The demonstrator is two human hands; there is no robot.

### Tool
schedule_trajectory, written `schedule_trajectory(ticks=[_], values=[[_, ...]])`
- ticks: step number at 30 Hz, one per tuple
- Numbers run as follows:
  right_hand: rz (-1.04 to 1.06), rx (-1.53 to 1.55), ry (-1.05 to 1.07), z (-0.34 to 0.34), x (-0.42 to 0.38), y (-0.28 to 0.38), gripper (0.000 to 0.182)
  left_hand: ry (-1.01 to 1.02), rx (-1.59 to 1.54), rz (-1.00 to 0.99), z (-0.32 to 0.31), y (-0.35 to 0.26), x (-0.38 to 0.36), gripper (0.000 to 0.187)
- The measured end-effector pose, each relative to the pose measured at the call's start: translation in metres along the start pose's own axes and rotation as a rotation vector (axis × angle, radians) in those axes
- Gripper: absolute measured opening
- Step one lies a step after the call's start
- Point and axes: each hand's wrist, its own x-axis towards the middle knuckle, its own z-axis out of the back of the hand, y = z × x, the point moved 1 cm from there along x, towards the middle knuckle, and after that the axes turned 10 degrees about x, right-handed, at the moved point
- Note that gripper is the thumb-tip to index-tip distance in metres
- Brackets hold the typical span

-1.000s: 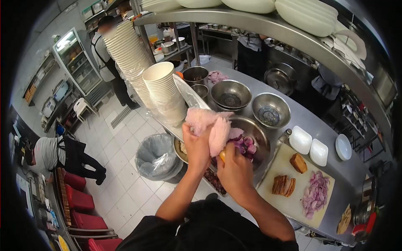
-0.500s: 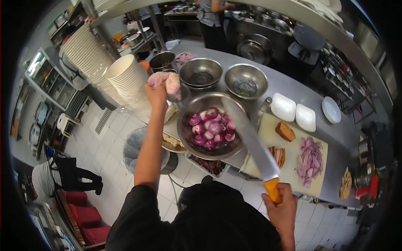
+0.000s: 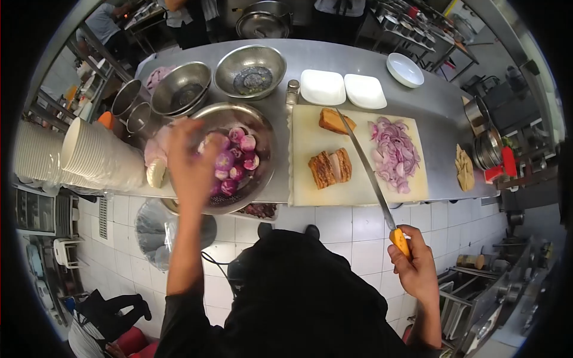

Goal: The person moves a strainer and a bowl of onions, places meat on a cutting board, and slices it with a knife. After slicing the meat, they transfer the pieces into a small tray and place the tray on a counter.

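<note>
Your knife blade (image 3: 369, 169) is showing smooth metal, your cutting board (image 3: 307, 140) is looking like matt plastic, your metal bench (image 3: 447, 155) is giving a dull sheen, and the dishes (image 3: 322, 87) are looking glossy.

1. The knife (image 3: 371, 174) has a long, pale blade and a yellow-orange handle; I see right fingers (image 3: 416, 238) wrapped around the handle, the blade slanting across the cutting board (image 3: 304, 137), tip beside a brown block of meat (image 3: 335, 121).
2. Peeled purple onions (image 3: 236, 160), whole and glossy, sit heaped in a wide metal bowl (image 3: 264, 146).
3. The pink cloth (image 3: 156, 145) lies bunched at the bowl's left, partly hidden.
</note>
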Motion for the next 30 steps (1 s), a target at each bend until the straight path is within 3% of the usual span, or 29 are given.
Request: schedule_trajectory(ticks=[2, 4, 6, 12, 17, 24, 27, 30], values=[[-0.035, -0.038, 0.027, 0.004, -0.001, 0.004, 0.031, 0.126, -0.019, -0.132, -0.026, -0.007, -0.037, 0.037], [-0.075, -0.081, 0.072, 0.008, -0.002, 0.011, 0.03, 0.405, -0.227, 0.035, -0.056, -0.025, -0.081, 0.04], [-0.125, -0.131, 0.137, 0.01, 0.002, 0.026, 0.03, 0.538, -0.303, 0.129, -0.091, -0.031, -0.109, 0.047], [-0.087, -0.324, 0.285, 0.006, 0.02, 0.058, 0.033, 0.567, -0.14, 0.125, -0.157, -0.009, -0.117, 0.054], [-0.128, -0.418, 0.329, 0.003, 0.03, 0.068, 0.032, 0.539, -0.191, 0.14, -0.181, 0.013, -0.122, 0.058], [-0.17, -0.512, 0.373, 0.008, 0.043, 0.087, 0.045, 0.514, -0.243, 0.128, -0.187, 0.017, -0.12, 0.049], [-0.276, -0.53, 0.357, 0.004, 0.048, 0.113, 0.035, 0.533, -0.255, 0.15, -0.189, 0.021, -0.122, 0.048], [-0.261, -0.601, 0.388, 0.004, 0.052, 0.122, 0.036, 0.537, -0.295, 0.188, -0.19, 0.021, -0.123, 0.049]])
